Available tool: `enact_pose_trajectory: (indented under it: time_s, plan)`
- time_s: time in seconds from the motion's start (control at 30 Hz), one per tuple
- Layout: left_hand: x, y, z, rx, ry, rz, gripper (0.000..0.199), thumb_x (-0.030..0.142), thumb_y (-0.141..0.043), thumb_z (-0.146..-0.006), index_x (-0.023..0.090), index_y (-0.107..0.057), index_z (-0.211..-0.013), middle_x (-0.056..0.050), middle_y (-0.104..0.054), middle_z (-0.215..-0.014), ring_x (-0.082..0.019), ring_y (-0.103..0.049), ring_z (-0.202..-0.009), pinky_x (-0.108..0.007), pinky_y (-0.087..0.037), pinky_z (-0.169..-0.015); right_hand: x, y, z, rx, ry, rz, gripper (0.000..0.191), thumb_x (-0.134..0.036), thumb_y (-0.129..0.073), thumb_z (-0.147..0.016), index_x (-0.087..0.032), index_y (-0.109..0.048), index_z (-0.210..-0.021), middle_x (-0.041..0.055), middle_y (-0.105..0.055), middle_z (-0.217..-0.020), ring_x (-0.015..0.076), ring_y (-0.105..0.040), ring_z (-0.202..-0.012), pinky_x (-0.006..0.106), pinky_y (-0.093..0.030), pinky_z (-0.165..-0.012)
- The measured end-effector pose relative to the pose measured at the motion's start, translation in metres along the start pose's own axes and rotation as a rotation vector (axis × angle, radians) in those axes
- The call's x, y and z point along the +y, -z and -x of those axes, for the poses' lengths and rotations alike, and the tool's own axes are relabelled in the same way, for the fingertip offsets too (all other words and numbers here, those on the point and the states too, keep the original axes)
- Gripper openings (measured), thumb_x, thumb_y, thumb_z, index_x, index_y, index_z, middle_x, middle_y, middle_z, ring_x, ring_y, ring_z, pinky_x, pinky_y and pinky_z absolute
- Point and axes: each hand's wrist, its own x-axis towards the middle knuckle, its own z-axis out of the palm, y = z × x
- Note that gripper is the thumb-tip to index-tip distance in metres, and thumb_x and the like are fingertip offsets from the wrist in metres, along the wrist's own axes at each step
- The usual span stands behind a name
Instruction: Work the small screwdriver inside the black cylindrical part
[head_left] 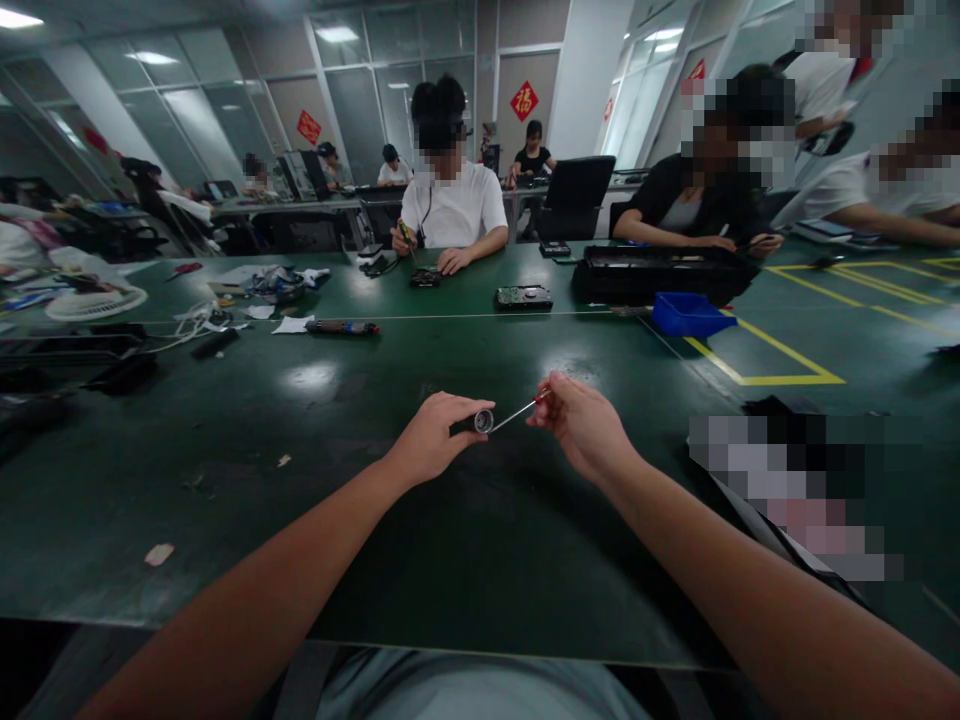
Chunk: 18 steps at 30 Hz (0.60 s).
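Between the thumb and fingers of my left hand (431, 438) is a small round metal part (484, 421), its ringed face turned towards me. My right hand (581, 420) grips a screwdriver with a red handle, mostly hidden by the fingers. The thin screwdriver shaft (514, 413) slants down to the left, and its tip meets or nearly meets the lower right rim of the round part; I cannot tell which. Both hands are above the dark green table (420, 560).
Beyond my hands lie a hard drive (523, 297), a blue bin (690, 314) beside a long black housing (660, 272), and a dark pen-like tool (343, 327). A white fan (96, 300) and cables are at the left. Across the table, a person (454, 205) handles a screwdriver.
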Motion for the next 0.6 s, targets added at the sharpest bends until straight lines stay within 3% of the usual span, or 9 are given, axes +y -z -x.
enact_pose_trajectory:
  time_s: [0.17, 0.3, 0.6]
  plan:
    - [0.002, 0.002, 0.001, 0.007, 0.063, -0.025, 0.042, 0.023, -0.073, -0.088, 0.025, -0.063, -0.128, -0.003, -0.07, -0.122, -0.022, -0.061, -0.111, -0.042, -0.043, -0.103, -0.002, -0.003, 0.004, 0.073, 0.166, 0.114, 0.03, -0.051, -0.06, -0.088, -0.021, -0.06, -0.085, 0.0011, -0.063, -0.074, 0.0151, -0.06, -0.065, 0.033, -0.055, -0.066]
    - [0.001, 0.001, 0.001, 0.008, 0.091, -0.031, 0.043, 0.025, -0.072, -0.088, 0.025, -0.062, -0.13, -0.004, -0.069, -0.123, -0.023, -0.06, -0.112, -0.042, -0.043, -0.102, -0.003, -0.005, 0.009, 0.049, 0.278, 0.262, 0.028, -0.048, -0.055, -0.093, -0.021, -0.06, -0.092, 0.0031, -0.066, -0.081, 0.0172, -0.063, -0.071, 0.035, -0.055, -0.069]
    - [0.0, 0.0, 0.001, 0.014, 0.112, -0.037, 0.041, 0.028, -0.071, -0.089, 0.026, -0.063, -0.129, -0.004, -0.07, -0.12, -0.023, -0.062, -0.11, -0.041, -0.044, -0.101, -0.005, -0.005, 0.012, 0.008, 0.363, 0.38, 0.024, -0.044, -0.052, -0.095, -0.021, -0.06, -0.094, 0.0042, -0.068, -0.081, 0.018, -0.066, -0.072, 0.036, -0.055, -0.069]
